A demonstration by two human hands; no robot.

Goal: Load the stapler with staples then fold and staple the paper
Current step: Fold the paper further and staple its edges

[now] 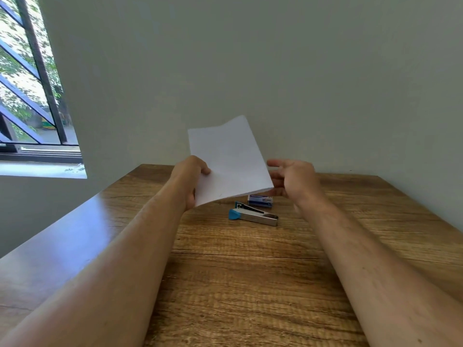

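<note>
Wooden table [250,284] against a pale grey-green wall [250,58], barred window [27,78] at far left with foliage outside. White paper [229,161] held up above the far part of the table, near edge bowed, top leaning toward the wall. Left hand [191,177] gripping the paper's left edge, thumb on the near face, fingers behind. Right hand [292,179] just beside the paper's right edge, fingers spread and relaxed, holding nothing; actual contact with the edge hard to tell. Stapler [254,214], silver with blue end cap, lying flat on the table below the paper, between the two forearms. Small blue and white staple box [260,200] just beyond the stapler, partly under the paper's lower right corner.
</note>
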